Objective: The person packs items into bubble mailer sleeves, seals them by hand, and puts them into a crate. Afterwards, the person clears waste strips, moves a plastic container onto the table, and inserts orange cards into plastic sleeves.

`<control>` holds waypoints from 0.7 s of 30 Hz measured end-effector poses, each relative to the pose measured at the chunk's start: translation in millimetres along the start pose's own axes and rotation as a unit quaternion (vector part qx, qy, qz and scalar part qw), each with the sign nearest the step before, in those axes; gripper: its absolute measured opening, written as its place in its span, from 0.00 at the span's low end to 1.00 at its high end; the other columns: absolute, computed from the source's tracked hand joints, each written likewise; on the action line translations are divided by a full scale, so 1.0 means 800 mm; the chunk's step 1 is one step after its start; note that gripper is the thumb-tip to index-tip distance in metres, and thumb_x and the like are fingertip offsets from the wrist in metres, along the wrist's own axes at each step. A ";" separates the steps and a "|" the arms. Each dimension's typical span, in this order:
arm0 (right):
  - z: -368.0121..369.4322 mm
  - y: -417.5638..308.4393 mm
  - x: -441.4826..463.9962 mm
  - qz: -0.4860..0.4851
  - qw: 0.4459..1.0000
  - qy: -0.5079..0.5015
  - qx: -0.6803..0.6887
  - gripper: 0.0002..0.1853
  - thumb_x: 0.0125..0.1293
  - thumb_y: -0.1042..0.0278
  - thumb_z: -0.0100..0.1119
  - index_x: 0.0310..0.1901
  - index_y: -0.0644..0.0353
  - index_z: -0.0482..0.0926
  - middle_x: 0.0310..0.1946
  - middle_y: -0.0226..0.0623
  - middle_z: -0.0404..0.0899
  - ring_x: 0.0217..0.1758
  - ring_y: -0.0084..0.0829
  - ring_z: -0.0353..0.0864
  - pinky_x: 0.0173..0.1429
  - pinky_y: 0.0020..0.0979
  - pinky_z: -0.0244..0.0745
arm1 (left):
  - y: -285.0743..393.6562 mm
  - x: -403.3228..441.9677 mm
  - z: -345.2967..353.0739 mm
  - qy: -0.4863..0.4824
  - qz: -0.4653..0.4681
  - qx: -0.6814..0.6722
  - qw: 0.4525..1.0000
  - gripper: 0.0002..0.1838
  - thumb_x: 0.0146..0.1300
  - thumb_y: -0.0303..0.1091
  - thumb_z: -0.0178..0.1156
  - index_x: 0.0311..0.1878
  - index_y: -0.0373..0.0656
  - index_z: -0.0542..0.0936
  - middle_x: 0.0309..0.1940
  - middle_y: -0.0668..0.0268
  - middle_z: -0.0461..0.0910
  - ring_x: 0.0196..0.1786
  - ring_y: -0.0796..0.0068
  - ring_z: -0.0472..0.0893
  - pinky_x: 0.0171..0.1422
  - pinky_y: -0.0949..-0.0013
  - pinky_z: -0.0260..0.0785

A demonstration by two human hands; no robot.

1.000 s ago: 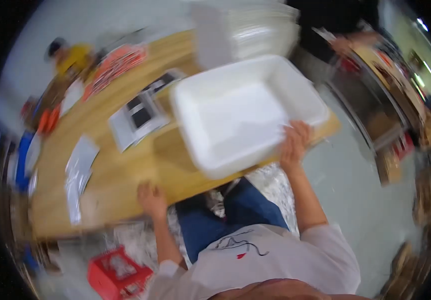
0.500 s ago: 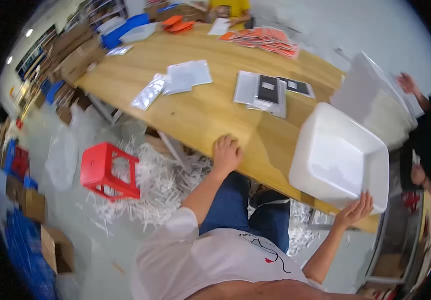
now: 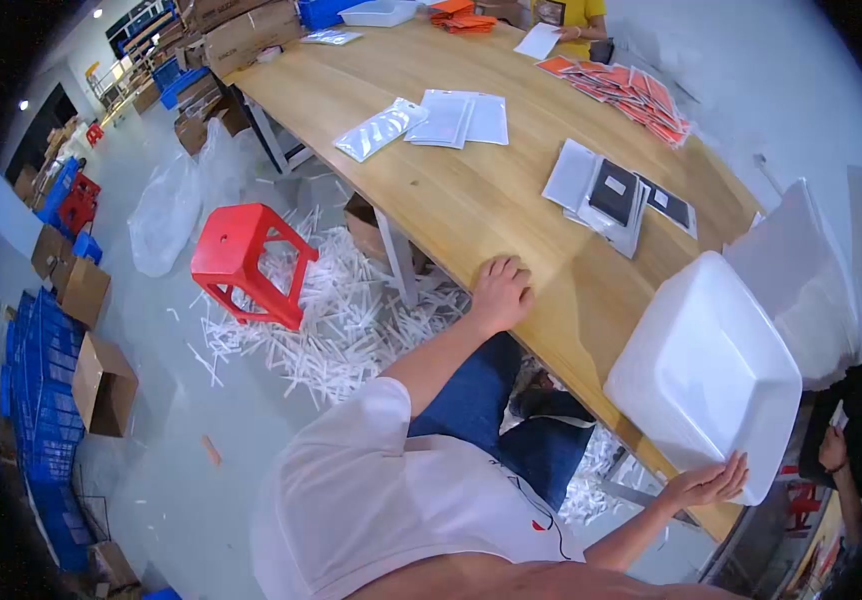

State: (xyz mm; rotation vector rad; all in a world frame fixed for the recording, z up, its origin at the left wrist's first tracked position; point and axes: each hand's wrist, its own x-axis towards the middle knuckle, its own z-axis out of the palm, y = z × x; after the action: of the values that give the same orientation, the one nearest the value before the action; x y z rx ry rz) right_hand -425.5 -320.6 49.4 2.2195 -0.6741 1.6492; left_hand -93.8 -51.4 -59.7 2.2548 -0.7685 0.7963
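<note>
My left hand rests at the near edge of the wooden table, its fingers curled and pressed together on the surface; whether anything is under them is hidden. With my right hand I hold the near rim of a white plastic tub. The tub is tilted at the table's right end, and its inside looks bare. Beyond my left hand lie clear packets with black cards. Farther left on the table are several clear plastic sleeves.
Orange packets lie at the far edge, near a person in yellow. Large white sheets stand behind the tub. Another person's hand is at the right. A red stool stands among shredded paper on the floor.
The view has swung left, so the table, tub and stool sit differently in it. My right hand stays at the tub's rim, and my left hand remains at the table edge.
</note>
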 end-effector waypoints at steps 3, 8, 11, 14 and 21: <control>-0.002 -0.002 -0.003 0.005 1.000 -0.001 -0.018 0.17 0.74 0.67 0.38 0.55 0.57 0.76 0.57 0.37 0.75 0.66 0.40 0.66 0.75 0.45 0.50 | -0.001 -0.003 0.003 -0.010 0.001 -0.004 1.000 0.13 0.50 0.35 0.58 0.38 0.43 0.80 0.47 0.60 0.76 0.54 0.59 0.72 0.62 0.60 0.61; -0.001 -0.002 -0.003 0.010 1.000 0.011 -0.005 0.17 0.74 0.67 0.39 0.55 0.59 0.77 0.57 0.39 0.76 0.64 0.42 0.69 0.73 0.45 0.51 | 0.004 -0.001 0.004 -0.018 0.005 0.015 1.000 0.13 0.50 0.36 0.58 0.39 0.42 0.80 0.45 0.61 0.75 0.52 0.59 0.73 0.60 0.60 0.62; -0.003 -0.007 -0.001 0.016 0.999 -0.012 -0.030 0.16 0.73 0.70 0.40 0.56 0.57 0.75 0.58 0.39 0.74 0.65 0.41 0.67 0.73 0.45 0.54 | 0.002 0.002 0.007 -0.020 0.012 0.024 0.999 0.14 0.50 0.36 0.57 0.39 0.41 0.79 0.45 0.60 0.75 0.51 0.58 0.72 0.59 0.59 0.61; -0.020 -0.019 0.005 0.022 1.000 -0.015 -0.017 0.15 0.72 0.72 0.42 0.56 0.58 0.74 0.58 0.40 0.73 0.65 0.41 0.67 0.73 0.45 0.55 | 0.003 0.000 0.007 -0.024 0.015 0.028 0.999 0.14 0.51 0.37 0.57 0.40 0.40 0.79 0.45 0.59 0.74 0.51 0.57 0.71 0.59 0.58 0.60; -0.055 -0.153 0.003 0.058 0.957 -0.123 0.256 0.14 0.62 0.83 0.49 0.49 0.68 0.74 0.48 0.48 0.77 0.53 0.44 0.75 0.59 0.43 0.70 | 0.010 0.009 -0.008 -0.041 0.027 0.029 0.998 0.15 0.52 0.39 0.55 0.38 0.38 0.78 0.44 0.52 0.72 0.50 0.52 0.68 0.59 0.56 0.58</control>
State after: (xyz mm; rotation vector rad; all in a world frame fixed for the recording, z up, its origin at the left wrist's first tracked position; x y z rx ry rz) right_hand -395.7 -195.5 69.7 2.8342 -0.4778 1.7780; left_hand -96.5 -54.0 -47.9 2.3386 -0.8586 0.7653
